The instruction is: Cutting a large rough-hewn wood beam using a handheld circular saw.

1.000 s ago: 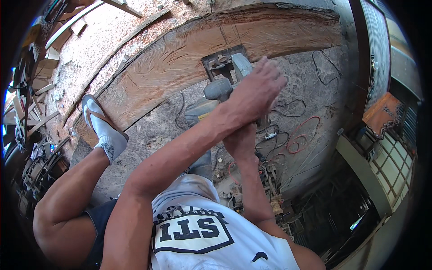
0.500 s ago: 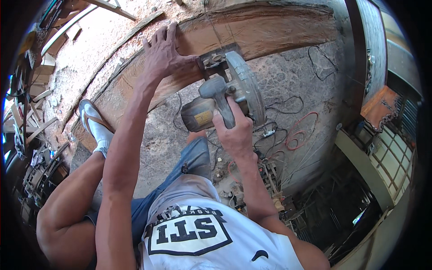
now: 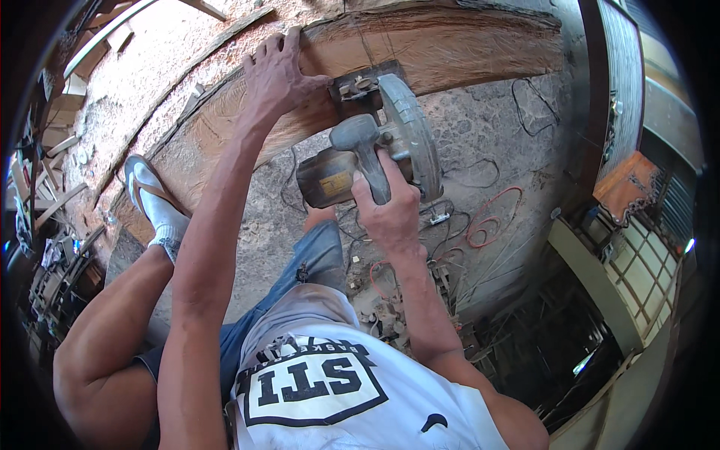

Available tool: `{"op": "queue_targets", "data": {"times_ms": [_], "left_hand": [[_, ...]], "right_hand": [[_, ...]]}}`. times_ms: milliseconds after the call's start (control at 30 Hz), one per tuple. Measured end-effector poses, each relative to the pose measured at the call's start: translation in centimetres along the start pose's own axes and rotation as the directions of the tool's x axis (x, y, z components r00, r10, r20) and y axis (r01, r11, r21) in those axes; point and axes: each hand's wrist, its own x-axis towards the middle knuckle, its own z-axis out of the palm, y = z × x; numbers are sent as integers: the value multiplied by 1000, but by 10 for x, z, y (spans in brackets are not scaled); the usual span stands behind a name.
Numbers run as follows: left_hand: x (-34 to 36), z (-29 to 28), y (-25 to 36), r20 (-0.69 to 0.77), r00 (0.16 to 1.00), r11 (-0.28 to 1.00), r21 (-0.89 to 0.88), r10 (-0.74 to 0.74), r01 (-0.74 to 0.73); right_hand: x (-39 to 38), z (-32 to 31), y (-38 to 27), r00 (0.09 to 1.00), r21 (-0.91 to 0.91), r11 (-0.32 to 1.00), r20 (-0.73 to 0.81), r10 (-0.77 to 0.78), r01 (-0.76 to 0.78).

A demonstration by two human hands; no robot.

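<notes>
My left hand lies with spread fingers on a long, rough-edged wooden slab. Its thumb reaches to the base plate of a worn grey circular saw, while the other fingers stretch toward the slab's far edge. My right hand is wrapped around the saw's rear handle. The saw's base rests at the slab, its round blade guard on the right and its motor on the left. The guard and base hide the blade. A thin dark line crosses the slab beyond the saw.
My sandalled left foot is on the slab's left part. Dark cords and an orange cable lie on the rough floor under and right of the saw. Wood scraps pile up at the left. Sawdust covers the ground beyond the slab.
The saw and my right hand have shifted slightly away from me across the slab. My left hand has moved a little the same way, and the whole view has tilted slightly.
</notes>
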Motion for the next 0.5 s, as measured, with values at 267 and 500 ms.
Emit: {"op": "queue_targets", "data": {"times_ms": [267,500], "left_hand": [[0,4,-1,2,1000,1000,1,-19,19],[-1,8,-4,-54,999,1000,3,-7,8]], "right_hand": [[10,-3,-9,998,-20,999,39,-44,45],[14,0,-5,997,-35,997,29,-67,68]]}}
